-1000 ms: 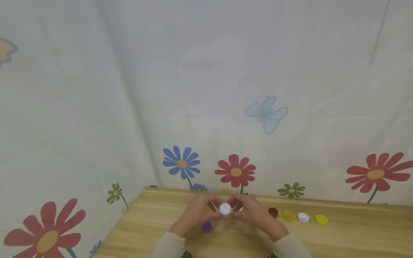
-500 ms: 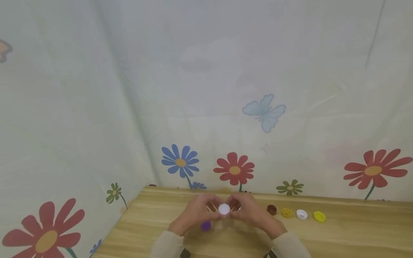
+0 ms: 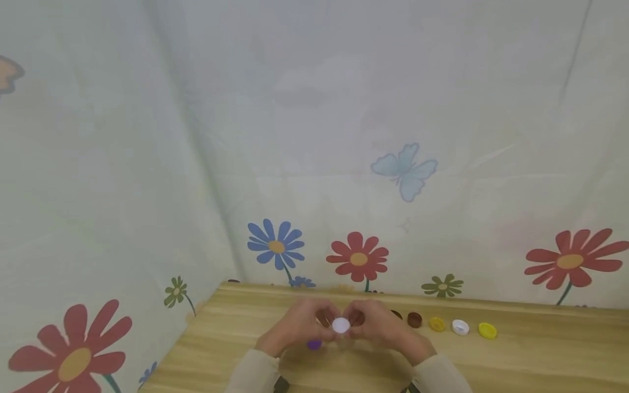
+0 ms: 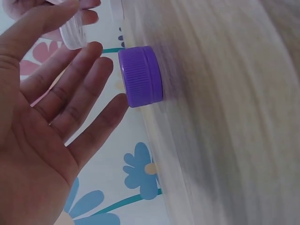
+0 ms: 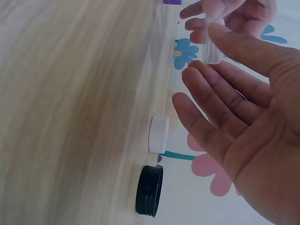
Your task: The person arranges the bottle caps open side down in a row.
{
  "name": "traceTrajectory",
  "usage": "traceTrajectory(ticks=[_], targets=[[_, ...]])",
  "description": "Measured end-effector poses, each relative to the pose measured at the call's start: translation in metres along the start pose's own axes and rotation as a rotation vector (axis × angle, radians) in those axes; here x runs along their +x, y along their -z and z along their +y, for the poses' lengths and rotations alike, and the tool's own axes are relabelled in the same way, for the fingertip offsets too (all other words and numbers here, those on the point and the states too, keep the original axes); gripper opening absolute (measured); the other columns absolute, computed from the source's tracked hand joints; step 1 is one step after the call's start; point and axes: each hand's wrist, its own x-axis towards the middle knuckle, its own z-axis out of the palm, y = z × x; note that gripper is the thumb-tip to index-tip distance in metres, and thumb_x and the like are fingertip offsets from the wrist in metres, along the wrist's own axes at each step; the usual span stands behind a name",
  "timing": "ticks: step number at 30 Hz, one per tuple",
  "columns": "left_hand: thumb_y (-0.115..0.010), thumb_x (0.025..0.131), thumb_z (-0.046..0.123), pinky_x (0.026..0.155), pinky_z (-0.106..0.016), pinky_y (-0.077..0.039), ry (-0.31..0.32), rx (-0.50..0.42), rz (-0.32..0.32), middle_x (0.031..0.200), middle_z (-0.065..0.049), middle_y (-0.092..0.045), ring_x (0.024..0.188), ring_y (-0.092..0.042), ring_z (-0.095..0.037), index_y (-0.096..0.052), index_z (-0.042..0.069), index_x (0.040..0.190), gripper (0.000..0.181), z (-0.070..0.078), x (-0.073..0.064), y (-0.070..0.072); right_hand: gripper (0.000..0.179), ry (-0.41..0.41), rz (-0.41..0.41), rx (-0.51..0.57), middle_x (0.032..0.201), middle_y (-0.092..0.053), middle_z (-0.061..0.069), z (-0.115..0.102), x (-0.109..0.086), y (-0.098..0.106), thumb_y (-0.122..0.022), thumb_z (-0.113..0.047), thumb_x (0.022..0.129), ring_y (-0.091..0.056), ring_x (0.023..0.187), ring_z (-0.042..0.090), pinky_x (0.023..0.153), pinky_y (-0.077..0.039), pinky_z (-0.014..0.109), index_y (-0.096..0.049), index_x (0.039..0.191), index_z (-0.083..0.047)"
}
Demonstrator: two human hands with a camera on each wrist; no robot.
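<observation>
A whitish, see-through bottle cap is held above the table between both hands. My left hand pinches its left side with thumb and fingertips, the other fingers spread. On the opposite side, my right hand grips the same cap between thumb and fingers. Below the left hand, a purple ribbed cap sits on the table, partly hidden in the head view. Near the right hand, the right wrist view has a white cap and a black cap on the table.
To the right of the hands, a row of caps lies on the wooden table: brown, orange, white and yellow. A flower-printed curtain hangs along the back and left table edges.
Both hands have dropped slightly, with the cap still between them. A dark cap now shows beside the right hand, and the left hand covers more of the purple cap.
</observation>
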Motion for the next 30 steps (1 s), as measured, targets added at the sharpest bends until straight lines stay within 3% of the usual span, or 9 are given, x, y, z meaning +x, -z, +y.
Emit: traceTrajectory(ticks=[10, 19, 30], targets=[[-0.093, 0.077, 0.010, 0.082, -0.028, -0.055, 0.053, 0.004, -0.044, 0.088, 0.011, -0.073, 0.084, -0.067, -0.006, -0.077, 0.019, 0.099, 0.028, 0.000, -0.003, -0.004, 0.019, -0.013, -0.012, 0.006, 0.089, -0.070, -0.001, 0.003, -0.001, -0.010, -0.087, -0.005, 0.086, -0.061, 0.081, 0.012, 0.073, -0.053, 0.027, -0.072, 0.099, -0.007], [-0.094, 0.077, 0.012, 0.083, -0.028, -0.055, 0.090, 0.037, -0.082, 0.089, 0.013, -0.073, 0.086, -0.067, -0.009, -0.079, 0.019, 0.098, 0.027, 0.003, -0.006, -0.008, 0.020, 0.042, -0.035, -0.013, 0.089, -0.071, -0.001, 0.011, -0.003, -0.015, -0.086, -0.004, 0.086, -0.063, 0.082, 0.010, 0.077, -0.056, 0.029, -0.070, 0.097, -0.003], [-0.095, 0.077, 0.011, 0.080, -0.027, -0.056, 0.087, 0.076, -0.094, 0.089, 0.011, -0.076, 0.084, -0.068, -0.007, -0.082, 0.015, 0.098, 0.025, 0.002, -0.005, -0.009, 0.019, -0.072, -0.037, -0.057, 0.088, -0.068, -0.002, 0.005, -0.003, -0.022, -0.085, -0.007, 0.087, -0.058, 0.080, 0.014, 0.077, -0.054, 0.033, -0.070, 0.098, -0.007]])
